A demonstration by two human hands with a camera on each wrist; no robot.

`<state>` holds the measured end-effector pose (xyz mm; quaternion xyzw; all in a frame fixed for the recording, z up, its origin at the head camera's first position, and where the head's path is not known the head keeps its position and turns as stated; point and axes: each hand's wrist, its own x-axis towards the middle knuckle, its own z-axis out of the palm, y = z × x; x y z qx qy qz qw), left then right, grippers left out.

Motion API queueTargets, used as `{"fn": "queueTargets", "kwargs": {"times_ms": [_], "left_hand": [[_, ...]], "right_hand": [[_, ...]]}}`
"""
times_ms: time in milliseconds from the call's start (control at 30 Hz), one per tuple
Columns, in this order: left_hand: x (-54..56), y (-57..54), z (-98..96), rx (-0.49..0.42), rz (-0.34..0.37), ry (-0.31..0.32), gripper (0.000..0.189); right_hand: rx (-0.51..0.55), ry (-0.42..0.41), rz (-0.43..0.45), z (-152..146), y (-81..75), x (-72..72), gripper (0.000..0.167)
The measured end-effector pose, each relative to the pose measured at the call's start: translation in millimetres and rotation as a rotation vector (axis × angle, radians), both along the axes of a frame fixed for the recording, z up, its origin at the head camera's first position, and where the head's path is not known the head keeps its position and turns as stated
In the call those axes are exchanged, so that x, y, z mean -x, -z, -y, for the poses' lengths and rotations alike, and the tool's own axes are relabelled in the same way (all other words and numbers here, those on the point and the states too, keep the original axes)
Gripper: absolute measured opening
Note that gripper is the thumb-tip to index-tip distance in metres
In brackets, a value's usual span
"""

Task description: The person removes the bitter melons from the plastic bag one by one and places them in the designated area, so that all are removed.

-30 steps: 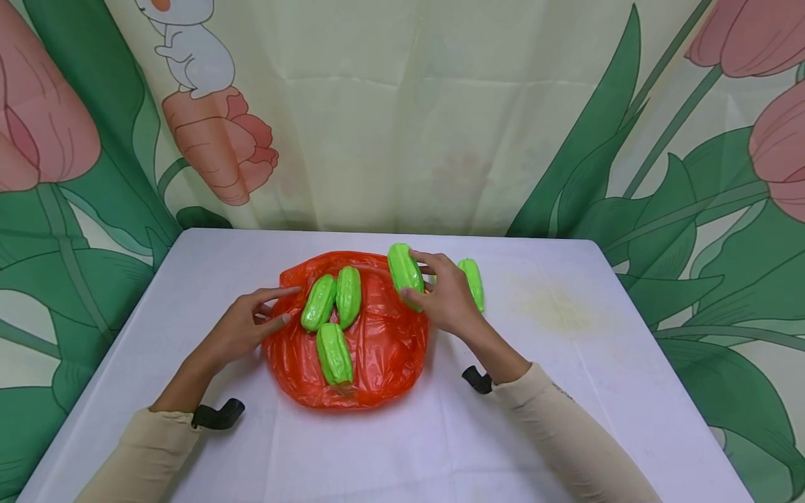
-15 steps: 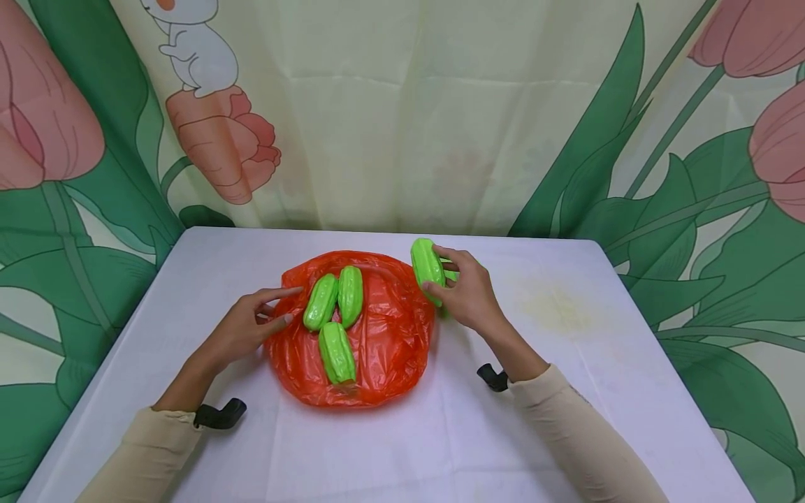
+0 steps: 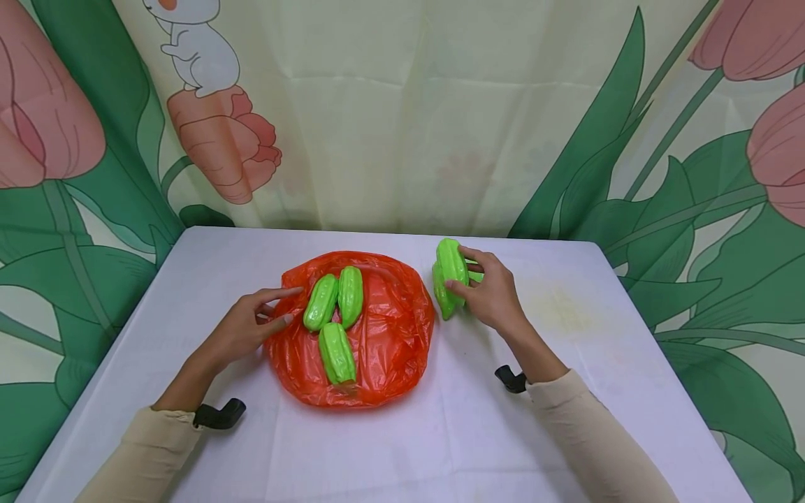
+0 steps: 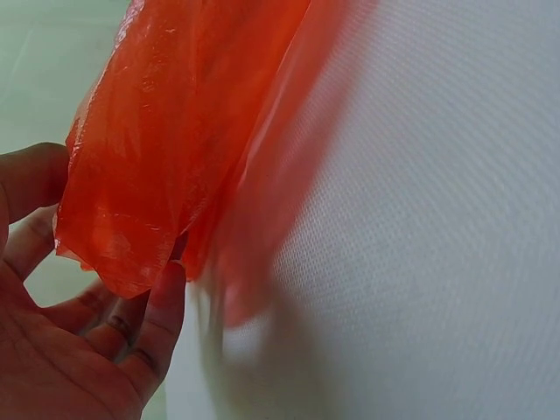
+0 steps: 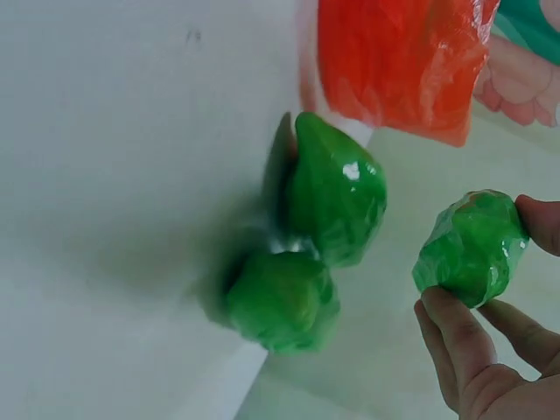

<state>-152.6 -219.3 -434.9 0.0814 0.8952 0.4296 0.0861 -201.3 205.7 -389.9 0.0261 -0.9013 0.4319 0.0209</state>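
Observation:
My right hand (image 3: 493,290) pinches a shiny green ridged fruit (image 3: 452,262), resembling a star fruit, raised off the table. In the right wrist view, this fruit (image 5: 472,249) sits between thumb and fingertips. Two more green fruits stand on the table beneath it: one (image 5: 337,192) is pointed, the other (image 5: 284,302) touches it; both are partly hidden in the head view. My left hand (image 3: 242,325) touches the left rim of a red plastic bag (image 3: 390,342) with spread, relaxed fingers. Inside the bag lie three green fruits (image 3: 336,353).
A white cloth covers the table (image 3: 352,454). Behind its far edge hangs a printed curtain (image 3: 402,140) with tulips and a rabbit. Black wrist mounts (image 3: 220,414) stick out below the sleeves. A faint yellowish stain (image 3: 560,307) marks the cloth at right.
My right hand has moved the held green fruit rightward, from over the bag's right rim to above the fruits beside it. The left hand has stayed at the bag.

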Motion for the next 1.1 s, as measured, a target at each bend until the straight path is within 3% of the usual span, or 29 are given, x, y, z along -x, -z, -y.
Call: {"fn": "queueTargets", "kwargs": {"times_ms": [700, 1100], "left_hand": [[0.3, 0.3, -1.1, -0.004, -0.016, 0.009, 0.055], [1.0, 0.4, -1.6, 0.010, -0.009, -0.001, 0.055]], "right_hand": [[-0.068, 0.083, -0.028, -52, 11.6, 9.0, 0.072], [-0.103, 0.121, 0.018, -69, 20.3, 11.7, 0.072]]}}
